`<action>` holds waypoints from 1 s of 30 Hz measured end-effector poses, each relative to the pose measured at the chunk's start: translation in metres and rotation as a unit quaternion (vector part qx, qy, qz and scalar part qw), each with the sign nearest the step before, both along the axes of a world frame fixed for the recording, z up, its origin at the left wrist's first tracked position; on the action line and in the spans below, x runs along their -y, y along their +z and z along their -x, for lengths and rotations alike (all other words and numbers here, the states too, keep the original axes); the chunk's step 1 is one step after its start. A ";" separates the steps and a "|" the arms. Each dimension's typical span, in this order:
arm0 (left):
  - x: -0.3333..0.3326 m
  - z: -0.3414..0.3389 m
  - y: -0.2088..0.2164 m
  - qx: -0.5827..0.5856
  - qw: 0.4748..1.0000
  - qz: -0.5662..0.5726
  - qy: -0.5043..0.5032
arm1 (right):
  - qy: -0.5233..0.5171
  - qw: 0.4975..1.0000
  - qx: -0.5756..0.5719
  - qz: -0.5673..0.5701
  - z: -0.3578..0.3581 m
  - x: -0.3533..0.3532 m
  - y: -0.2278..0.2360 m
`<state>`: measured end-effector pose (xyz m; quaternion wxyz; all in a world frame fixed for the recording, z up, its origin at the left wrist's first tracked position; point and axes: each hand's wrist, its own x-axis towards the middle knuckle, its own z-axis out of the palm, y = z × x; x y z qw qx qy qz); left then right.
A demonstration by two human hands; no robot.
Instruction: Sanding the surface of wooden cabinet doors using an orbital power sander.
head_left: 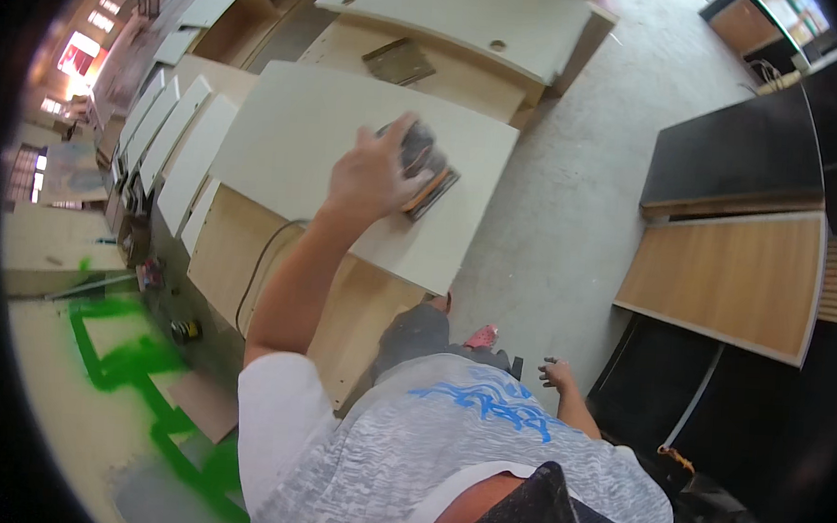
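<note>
My left hand (371, 174) is wrapped over the top of a dark power sander (419, 162) with an orange band near its base. The sander rests on a pale, flat panel (298, 127), towards its right side. A cord (259, 270) runs near my left forearm, over the wooden piece below. My right hand (556, 373) hangs low at my right side, away from the panel. Its fingers look apart, with nothing in them.
Beyond the panel lie a flat dark piece (399, 62) and a larger white board (460, 13). Several white panels (174, 140) lean in a row at left. Black and wood-faced boards (721, 277) stand at right. Green paint (139, 360) marks a surface at lower left.
</note>
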<state>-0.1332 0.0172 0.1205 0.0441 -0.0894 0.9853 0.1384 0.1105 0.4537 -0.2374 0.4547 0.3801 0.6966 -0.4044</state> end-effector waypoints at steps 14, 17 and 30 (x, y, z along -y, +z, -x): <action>0.263 0.023 -0.036 -0.103 0.979 0.046 0.167 | 0.002 0.999 -0.030 -0.025 0.042 0.012 0.034; 0.288 0.097 -0.041 -0.109 0.978 0.040 0.174 | -0.042 0.998 -0.032 -0.033 0.045 0.032 0.050; 0.369 0.097 -0.033 -0.088 0.982 0.077 0.151 | 0.027 0.998 -0.041 -0.026 0.047 0.053 0.063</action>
